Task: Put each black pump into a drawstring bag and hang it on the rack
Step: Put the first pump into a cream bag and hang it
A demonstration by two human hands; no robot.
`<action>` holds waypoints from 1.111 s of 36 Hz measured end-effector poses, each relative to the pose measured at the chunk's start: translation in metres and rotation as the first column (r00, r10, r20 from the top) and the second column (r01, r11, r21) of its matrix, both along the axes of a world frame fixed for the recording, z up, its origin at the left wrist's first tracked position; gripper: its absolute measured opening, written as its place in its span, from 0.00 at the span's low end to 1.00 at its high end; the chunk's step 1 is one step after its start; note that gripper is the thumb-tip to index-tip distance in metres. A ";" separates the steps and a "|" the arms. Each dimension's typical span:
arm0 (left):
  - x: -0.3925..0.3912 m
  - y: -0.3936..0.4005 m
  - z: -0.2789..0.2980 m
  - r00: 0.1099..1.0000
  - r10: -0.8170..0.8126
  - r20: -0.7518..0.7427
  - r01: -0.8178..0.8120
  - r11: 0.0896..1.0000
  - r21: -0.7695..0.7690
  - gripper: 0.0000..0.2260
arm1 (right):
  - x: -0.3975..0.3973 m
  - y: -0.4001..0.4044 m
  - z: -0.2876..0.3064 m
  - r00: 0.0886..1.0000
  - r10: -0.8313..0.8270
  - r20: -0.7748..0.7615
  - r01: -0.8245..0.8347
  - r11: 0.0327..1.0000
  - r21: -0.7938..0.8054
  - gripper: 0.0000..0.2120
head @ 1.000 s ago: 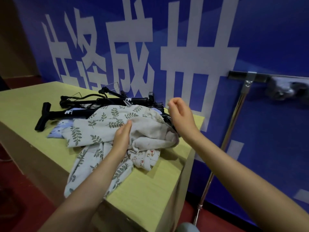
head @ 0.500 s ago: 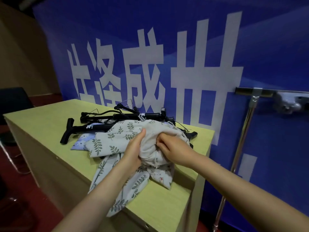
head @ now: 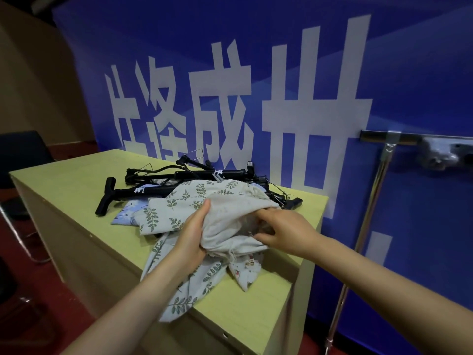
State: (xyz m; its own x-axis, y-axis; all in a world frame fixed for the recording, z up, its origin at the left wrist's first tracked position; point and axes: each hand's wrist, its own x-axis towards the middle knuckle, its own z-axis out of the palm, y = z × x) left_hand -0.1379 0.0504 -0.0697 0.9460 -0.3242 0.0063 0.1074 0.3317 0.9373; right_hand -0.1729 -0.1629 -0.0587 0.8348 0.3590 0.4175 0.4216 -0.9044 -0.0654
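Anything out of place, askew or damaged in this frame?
Nothing looks damaged or spilled. The leaf-print bag droops over the front edge of the table, and the black pumps lie in a tangle behind the cloth. Both hands, left and right, grip the plain beige bag.

Both hands grip one cream drawstring bag [head: 225,226] on the worktop [head: 76,180]: left hand [head: 192,234] at nine o'clock, right hand [head: 284,231] at three. Black pumps [head: 179,180] lie behind, at twelve.

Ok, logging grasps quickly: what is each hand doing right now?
Left hand: grips the plain cloth bag at its bunched side.
Right hand: fingers curled into the same bag's opening, pinching the fabric.
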 end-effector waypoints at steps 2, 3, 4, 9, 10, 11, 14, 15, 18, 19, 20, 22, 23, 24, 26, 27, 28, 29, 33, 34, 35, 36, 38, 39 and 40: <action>0.002 0.000 0.000 1.000 0.006 0.011 -0.006 1.000 0.003 0.28 | -0.003 -0.003 0.000 1.000 0.005 0.015 -0.005 1.000 -0.003 0.16; 0.002 0.000 0.000 1.000 0.012 0.015 -0.012 1.000 0.005 0.28 | -0.005 -0.005 0.000 1.000 0.008 0.017 -0.008 1.000 -0.002 0.16; 0.003 -0.001 0.000 1.000 0.020 0.014 -0.020 1.000 0.002 0.28 | -0.007 -0.006 0.001 1.000 0.007 0.015 -0.007 1.000 -0.002 0.16; 0.004 -0.001 0.005 0.996 0.090 -0.007 -0.090 0.995 -0.050 0.24 | -0.017 -0.017 0.007 1.000 0.007 -0.010 -0.007 1.000 -0.002 0.19; 0.005 0.000 0.008 0.994 0.108 -0.019 -0.109 0.991 -0.072 0.22 | -0.017 -0.021 0.009 1.000 -0.003 -0.025 0.003 1.000 0.005 0.20; 0.006 0.001 0.012 0.992 0.120 -0.031 -0.123 0.988 -0.093 0.20 | -0.016 -0.025 0.010 0.999 -0.015 -0.043 0.016 1.000 0.018 0.20; 0.008 0.001 0.028 0.984 0.165 -0.072 -0.174 0.975 -0.137 0.16 | -0.011 -0.030 0.015 0.999 -0.021 -0.049 0.021 1.000 0.009 0.23; 0.010 0.001 0.034 0.980 0.172 -0.101 -0.187 0.969 -0.164 0.16 | -0.009 -0.029 0.019 0.999 -0.010 -0.049 0.011 1.000 0.014 0.21; 0.015 0.000 0.060 0.976 0.171 -0.132 -0.202 0.942 -0.269 0.18 | -0.004 -0.020 0.044 0.998 0.030 -0.060 -0.017 0.979 0.206 0.15; 0.018 0.001 0.072 0.978 0.177 -0.110 -0.202 0.934 -0.296 0.19 | -0.003 -0.016 0.056 0.997 0.047 -0.055 -0.025 0.937 0.348 0.13; 0.021 0.001 0.085 0.978 0.193 -0.078 -0.207 0.926 -0.314 0.18 | -0.002 -0.012 0.068 0.997 0.066 -0.042 -0.036 0.864 0.502 0.12; 0.024 0.001 0.113 0.976 0.219 0.011 -0.202 0.916 -0.347 0.17 | 0.001 -0.005 0.092 0.993 0.115 0.028 -0.101 0.692 0.715 0.12; 0.025 0.001 0.127 0.968 0.241 0.067 -0.204 0.915 -0.349 0.16 | 0.004 -0.003 0.103 0.990 0.131 0.059 -0.131 0.654 0.745 0.13; 0.025 0.000 0.140 0.952 0.278 0.131 -0.224 0.919 -0.326 0.15 | 0.007 0.000 0.110 0.987 0.150 0.061 -0.145 0.655 0.741 0.14; 0.026 -0.001 0.160 0.886 0.363 0.288 -0.309 0.926 -0.217 0.13 | 0.014 0.007 0.123 0.983 0.178 0.036 -0.154 0.713 0.684 0.15; 0.027 -0.002 0.167 0.843 0.392 0.367 -0.363 0.920 -0.150 0.13 | 0.018 0.010 0.127 0.985 0.170 0.040 -0.155 0.748 0.646 0.15; 0.028 -0.001 0.173 0.802 0.412 0.433 -0.415 0.905 -0.093 0.12 | 0.021 0.013 0.131 0.987 0.152 0.060 -0.157 0.780 0.606 0.16; 0.029 0.001 0.178 0.766 0.429 0.478 -0.464 0.884 -0.050 0.12 | 0.025 0.015 0.133 0.988 0.130 0.088 -0.157 0.813 0.561 0.16; 0.044 0.012 0.188 0.621 0.471 0.626 -0.647 0.760 0.070 0.10 | 0.041 0.019 0.133 0.977 0.060 0.204 -0.101 0.975 0.200 0.13; 0.048 0.014 0.188 0.575 0.459 0.677 -0.686 0.721 0.095 0.10 | 0.045 0.019 0.131 0.975 0.065 0.214 -0.088 0.991 0.100 0.13; 0.053 0.017 0.188 0.529 0.432 0.730 -0.716 0.689 0.112 0.10 | 0.051 0.019 0.128 0.976 0.080 0.204 -0.091 0.995 0.041 0.13; 0.058 0.019 0.185 0.494 0.392 0.776 -0.734 0.666 0.132 0.10 | 0.055 0.019 0.124 0.982 0.094 0.164 -0.100 0.995 0.027 0.13; 0.068 0.023 0.180 0.452 0.293 0.842 -0.750 0.636 0.181 0.09 | 0.062 0.020 0.115 0.992 0.117 0.047 -0.121 0.989 0.087 0.15; 0.072 0.023 0.174 0.450 0.235 0.861 -0.756 0.613 0.228 0.09 | 0.065 0.020 0.110 0.992 0.125 -0.026 -0.120 0.981 0.152 0.15; 0.076 0.022 0.167 0.457 0.177 0.872 -0.765 0.578 0.284 0.10 | 0.068 0.020 0.104 0.986 0.131 -0.100 -0.105 0.968 0.229 0.15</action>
State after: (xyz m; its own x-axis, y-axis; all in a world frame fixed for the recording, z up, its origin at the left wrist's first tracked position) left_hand -0.0618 0.0729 0.0970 0.6776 -0.0245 0.7351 -0.6294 -0.5362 0.5624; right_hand -0.1046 -0.1425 0.0455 0.8386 0.3669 0.4027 0.5026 -0.8061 -0.3123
